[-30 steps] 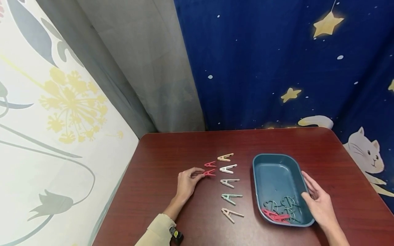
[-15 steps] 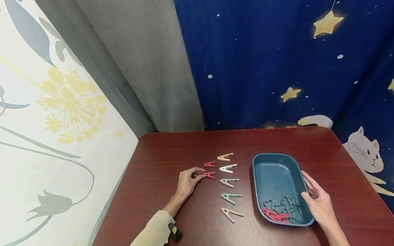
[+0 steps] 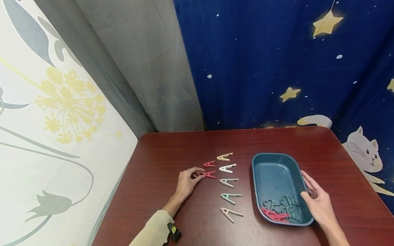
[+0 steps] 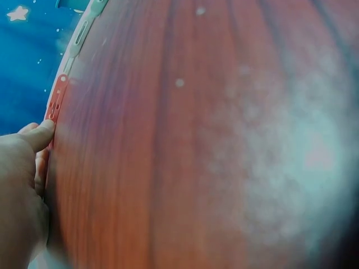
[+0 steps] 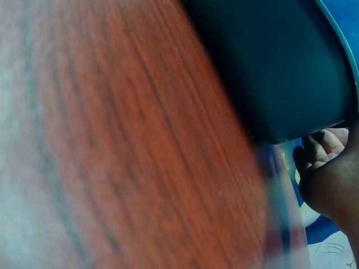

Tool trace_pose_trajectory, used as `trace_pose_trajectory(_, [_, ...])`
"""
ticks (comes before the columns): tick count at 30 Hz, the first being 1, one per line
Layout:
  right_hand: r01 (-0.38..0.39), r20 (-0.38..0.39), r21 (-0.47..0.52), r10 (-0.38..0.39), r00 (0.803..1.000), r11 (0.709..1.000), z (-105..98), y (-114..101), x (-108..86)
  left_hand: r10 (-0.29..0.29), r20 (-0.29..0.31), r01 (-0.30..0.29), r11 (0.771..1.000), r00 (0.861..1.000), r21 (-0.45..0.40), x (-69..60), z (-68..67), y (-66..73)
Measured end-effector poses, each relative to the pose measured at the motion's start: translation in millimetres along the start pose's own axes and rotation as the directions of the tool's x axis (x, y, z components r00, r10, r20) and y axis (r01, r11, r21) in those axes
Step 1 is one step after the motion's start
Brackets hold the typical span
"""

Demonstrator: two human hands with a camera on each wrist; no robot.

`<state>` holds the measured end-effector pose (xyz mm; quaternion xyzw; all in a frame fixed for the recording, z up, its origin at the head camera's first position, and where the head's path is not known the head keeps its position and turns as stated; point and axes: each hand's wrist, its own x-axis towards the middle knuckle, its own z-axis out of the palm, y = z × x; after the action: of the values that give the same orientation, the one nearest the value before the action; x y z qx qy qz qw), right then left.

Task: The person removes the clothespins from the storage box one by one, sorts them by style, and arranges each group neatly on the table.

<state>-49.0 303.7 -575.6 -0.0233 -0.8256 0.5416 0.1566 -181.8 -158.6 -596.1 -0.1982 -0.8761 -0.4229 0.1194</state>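
Note:
My left hand (image 3: pixel 186 182) pinches the near end of a red clothespin (image 3: pixel 210 175) between thumb and fingertips, down at the tabletop. Just beyond it lies a second red clothespin (image 3: pixel 209 164). To their right runs a column of clothespins: yellow (image 3: pixel 224 157), white (image 3: pixel 227 168), grey (image 3: pixel 228 182), mint green (image 3: pixel 231 197) and beige (image 3: pixel 231 213). My right hand (image 3: pixel 318 201) holds the right side of a blue plastic tub (image 3: pixel 277 184), thumb over the rim and fingers outside. In the left wrist view, the pinched red clothespin (image 4: pixel 56 96) shows beyond the thumb.
Inside the tub, at its near end, lie red clothespins (image 3: pixel 275 216) and several dark green wire clips (image 3: pixel 287 204). The brown wooden table (image 3: pixel 172 147) meets a grey curtain (image 3: pixel 154 68) and a blue starry curtain (image 3: pixel 246 68) at the back. A patterned white wall stands left.
The red clothespin under my left hand has turned slightly and shifted a little towards me, its open end lower now. My right hand and the tub stay where they were.

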Motion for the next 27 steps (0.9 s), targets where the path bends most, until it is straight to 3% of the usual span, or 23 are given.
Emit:
trace_pose_trajectory(6, [-0.005, -0.001, 0.0, 0.005, 1.0, 1.0, 0.5, 0.1, 0.1, 0.0, 0.024, 0.0, 1.0, 1.0, -0.007, -1.3, -3.3, -1.8])
trace_pose_trajectory(14, [-0.018, 0.004, -0.002, 0.018, 1.0, 1.0, 0.0, 1.2, 0.8, -0.024, 0.049, 0.029, 0.994, 0.999, -0.102, 5.7, -11.8, 0.3])
trace_pose_trajectory(19, [-0.021, 0.003, 0.001, 0.021, 1.0, 1.0, 0.3, 0.6, 1.2, -0.062, -0.046, 0.057, 0.993, 0.997, -0.105, 19.6, -20.6, 5.0])
trace_pose_trajectory(23, [-0.015, 0.0, 0.01, 0.015, 1.0, 1.0, 0.4, 0.5, 0.4, -0.085, -0.143, 0.072, 0.993, 0.986, -0.093, 33.9, -26.5, 10.7])
trace_pose_trajectory(27, [0.003, 0.006, 0.019, -0.003, 1.0, 1.0, 0.3, 0.5, -0.4, -0.126, -0.223, 0.083, 0.978, 0.967, -0.192, 48.8, -26.8, 23.3])
